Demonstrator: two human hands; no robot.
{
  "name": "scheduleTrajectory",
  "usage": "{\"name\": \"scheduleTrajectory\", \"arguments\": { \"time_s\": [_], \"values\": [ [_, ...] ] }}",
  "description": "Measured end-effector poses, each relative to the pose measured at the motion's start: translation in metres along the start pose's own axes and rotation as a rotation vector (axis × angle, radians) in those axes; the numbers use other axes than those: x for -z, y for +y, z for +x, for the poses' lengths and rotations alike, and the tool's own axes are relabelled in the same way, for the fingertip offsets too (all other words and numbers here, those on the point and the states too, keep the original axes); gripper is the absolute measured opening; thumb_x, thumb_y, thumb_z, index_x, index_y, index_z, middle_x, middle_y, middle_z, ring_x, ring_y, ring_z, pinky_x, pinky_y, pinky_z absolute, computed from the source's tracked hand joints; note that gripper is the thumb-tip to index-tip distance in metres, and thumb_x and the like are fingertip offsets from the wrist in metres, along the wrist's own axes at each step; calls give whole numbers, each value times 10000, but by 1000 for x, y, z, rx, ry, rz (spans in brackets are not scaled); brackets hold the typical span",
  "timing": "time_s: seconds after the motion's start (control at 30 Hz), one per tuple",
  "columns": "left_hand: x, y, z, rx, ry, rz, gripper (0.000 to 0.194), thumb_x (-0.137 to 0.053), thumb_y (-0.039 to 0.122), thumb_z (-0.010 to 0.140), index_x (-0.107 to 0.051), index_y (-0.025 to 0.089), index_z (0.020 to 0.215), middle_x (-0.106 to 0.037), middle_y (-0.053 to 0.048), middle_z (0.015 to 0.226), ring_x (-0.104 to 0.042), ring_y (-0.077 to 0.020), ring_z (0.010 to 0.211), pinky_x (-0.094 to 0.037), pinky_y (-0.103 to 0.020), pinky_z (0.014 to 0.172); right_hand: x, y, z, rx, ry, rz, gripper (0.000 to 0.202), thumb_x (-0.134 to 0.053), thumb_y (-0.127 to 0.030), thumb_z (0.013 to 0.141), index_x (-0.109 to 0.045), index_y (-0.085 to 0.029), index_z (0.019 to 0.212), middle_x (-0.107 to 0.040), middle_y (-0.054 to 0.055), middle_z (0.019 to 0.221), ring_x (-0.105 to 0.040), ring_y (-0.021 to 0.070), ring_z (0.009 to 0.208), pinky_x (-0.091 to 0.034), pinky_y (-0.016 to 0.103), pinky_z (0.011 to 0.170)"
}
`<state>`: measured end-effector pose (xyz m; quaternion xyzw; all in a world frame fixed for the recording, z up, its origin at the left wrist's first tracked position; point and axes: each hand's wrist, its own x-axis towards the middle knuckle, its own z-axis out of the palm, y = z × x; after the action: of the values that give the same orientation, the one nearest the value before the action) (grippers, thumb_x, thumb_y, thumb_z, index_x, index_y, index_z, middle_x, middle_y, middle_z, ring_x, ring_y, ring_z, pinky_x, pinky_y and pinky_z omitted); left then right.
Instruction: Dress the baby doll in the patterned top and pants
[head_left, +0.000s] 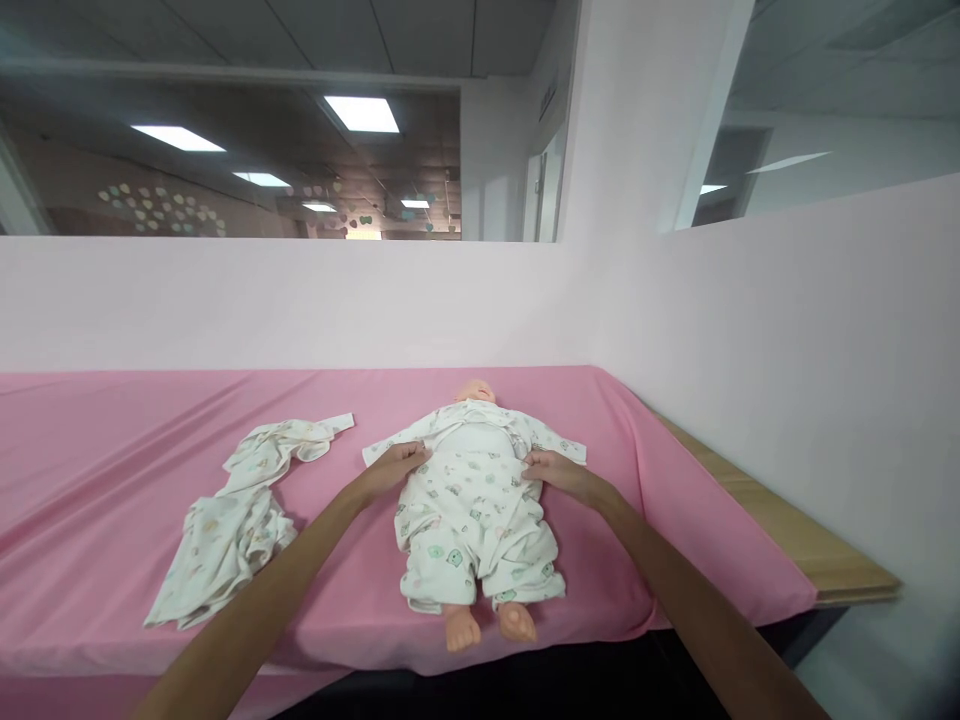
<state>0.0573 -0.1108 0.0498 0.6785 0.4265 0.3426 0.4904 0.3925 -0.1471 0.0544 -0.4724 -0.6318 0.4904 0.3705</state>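
A baby doll [463, 628] lies on its back, feet toward me, on a pink-covered table. It wears patterned white pants [472, 510] and a matching long-sleeved top [517, 420], which is pushed up so a pale band of its belly shows. My left hand [405, 460] grips the waistband at the doll's side on the left, fingers closed. On the opposite side, my right hand [559, 470] pinches the waistband too. The doll's bare feet stick out of the pant legs. Most of its head is hidden beyond the top's collar.
Two crumpled pieces of patterned white baby clothing [225, 550] lie left of the doll, beside my left forearm. The pink sheet [337, 600] covers the table. A wooden board edge [772, 520] shows at the right. White walls [300, 300] with windows rise behind and to the right.
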Motion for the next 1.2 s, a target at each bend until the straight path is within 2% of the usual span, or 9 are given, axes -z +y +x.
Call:
{"name": "scheduleTrajectory", "arguments": {
  "time_s": [0.1,0.33,0.43,0.53,0.73,0.83,1.0,1.1,1.2],
  "values": [
    [-2,-1,11,-8,66,-96,452,-638,623,733,-558,180,767,-556,22,713,-482,-125,636,-367,-244,626,7,-1,4,-15,4,-86,165,-702,-260,624,-569,-164,641,-546,-39,673,-467,127,667,-342,251,647],
    [-20,-2,46,-45,326,-252,488,-678,645,675,-520,186,722,-482,54,595,-415,-99,551,-342,-240,570,0,3,39,64,242,-44,162,-553,-344,747,-547,-193,805,-519,-41,704,-444,117,653,-336,245,619],
    [-21,-8,48,-58,348,-249,454,-679,610,699,-549,176,733,-515,38,631,-445,-104,594,-363,-242,599,-8,13,43,32,210,-25,151,-526,-304,739,-548,-193,838,-520,-33,689,-432,115,604,-322,244,563],
    [-14,-13,39,-52,251,-262,409,-707,546,698,-593,158,755,-591,-7,710,-525,-129,665,-417,-263,662,-6,19,34,-3,106,-29,159,-535,-242,707,-572,-179,848,-524,-27,678,-418,106,572,-308,239,531],
    [2,-23,26,68,-141,-290,358,-779,270,627,-653,163,945,-675,-50,877,-607,-172,801,-454,-288,744,3,16,19,2,-22,-99,209,-586,-212,696,-618,-172,899,-609,6,807,-461,103,639,-362,236,586],
    [2,-24,26,62,-176,-229,358,-787,263,620,-643,169,934,-676,-45,896,-604,-178,823,-448,-283,745,3,16,20,7,-25,-171,191,-578,-238,730,-639,-172,899,-626,18,817,-472,112,644,-366,244,593],
    [-3,-26,29,6,45,7,244,-725,354,669,-617,180,804,-660,-28,807,-570,-180,741,-424,-282,680,7,26,30,55,100,-345,121,-527,-222,756,-622,-171,810,-636,18,818,-514,146,725,-378,262,671],
    [-6,-32,36,-11,246,102,151,-694,298,665,-593,196,713,-632,-19,749,-540,-194,736,-395,-288,669,7,32,38,86,219,-465,81,-501,-176,744,-581,-175,740,-602,7,750,-488,149,707,-336,257,652],
    [-10,-38,44,-6,337,69,105,-682,207,632,-578,205,645,-617,-29,729,-543,-231,818,-391,-299,713,2,35,43,96,313,-552,68,-488,-159,742,-536,-182,699,-564,-5,684,-452,142,662,-287,253,617]
  ]
}}
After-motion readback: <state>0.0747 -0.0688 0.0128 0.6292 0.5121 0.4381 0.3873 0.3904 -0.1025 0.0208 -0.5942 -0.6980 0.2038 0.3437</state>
